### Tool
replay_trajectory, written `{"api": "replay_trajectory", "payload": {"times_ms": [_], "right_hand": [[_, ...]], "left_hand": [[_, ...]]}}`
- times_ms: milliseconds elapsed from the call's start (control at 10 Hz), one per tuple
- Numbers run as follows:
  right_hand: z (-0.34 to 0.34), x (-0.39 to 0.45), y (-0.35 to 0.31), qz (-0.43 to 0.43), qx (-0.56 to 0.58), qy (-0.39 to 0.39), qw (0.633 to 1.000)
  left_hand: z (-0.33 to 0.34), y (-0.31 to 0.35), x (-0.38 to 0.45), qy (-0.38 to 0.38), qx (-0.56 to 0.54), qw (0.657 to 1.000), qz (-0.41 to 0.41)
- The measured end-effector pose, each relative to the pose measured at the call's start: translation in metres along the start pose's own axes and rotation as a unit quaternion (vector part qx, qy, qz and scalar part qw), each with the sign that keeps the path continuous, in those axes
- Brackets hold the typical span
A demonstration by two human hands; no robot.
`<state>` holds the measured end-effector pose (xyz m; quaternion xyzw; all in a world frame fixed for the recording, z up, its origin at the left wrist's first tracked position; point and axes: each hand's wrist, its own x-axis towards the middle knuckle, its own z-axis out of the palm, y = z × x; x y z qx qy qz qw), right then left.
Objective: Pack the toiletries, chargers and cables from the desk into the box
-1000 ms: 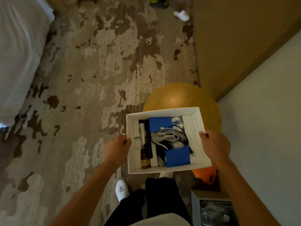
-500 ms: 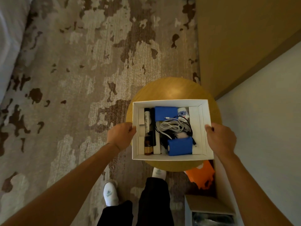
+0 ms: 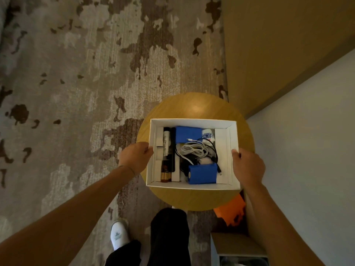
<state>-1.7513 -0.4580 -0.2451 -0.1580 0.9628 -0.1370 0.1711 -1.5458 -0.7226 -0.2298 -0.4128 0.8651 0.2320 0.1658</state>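
Patterned carpet [image 3: 76, 93], round wooden table [image 3: 194, 106] by the wall. White box [image 3: 192, 122] is held over the table, left hand [image 3: 135, 157] and right hand [image 3: 247, 167] gripping its side walls. White cable [image 3: 194, 150], two blue chargers [image 3: 202, 173], bottles packed inside.

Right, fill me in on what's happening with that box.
A person holds a white box over a round wooden table, the left hand gripping its left wall and the right hand its right wall. It is already packed: two blue packs, a coiled white cable, black cables, a brown bottle and a white tube. Whether the box rests on the table cannot be told.
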Motion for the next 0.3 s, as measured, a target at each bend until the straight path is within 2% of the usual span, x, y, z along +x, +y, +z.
{"api": "replay_trajectory", "payload": {"times_ms": [100,200,300], "right_hand": [[-0.002,0.0,0.004,-0.011,-0.016,-0.009,1.0],[-0.021,-0.004,-0.005,0.03,-0.022,-0.052,0.998],[-0.059,-0.015,-0.024,0.041,0.05,-0.027,0.998]], "left_hand": [[-0.003,-0.003,0.003,-0.027,-0.002,1.0,-0.001],[-0.028,0.0,-0.003,-0.122,0.028,0.992,-0.031],[-0.06,0.005,-0.027,-0.077,-0.004,0.997,-0.024]]}}
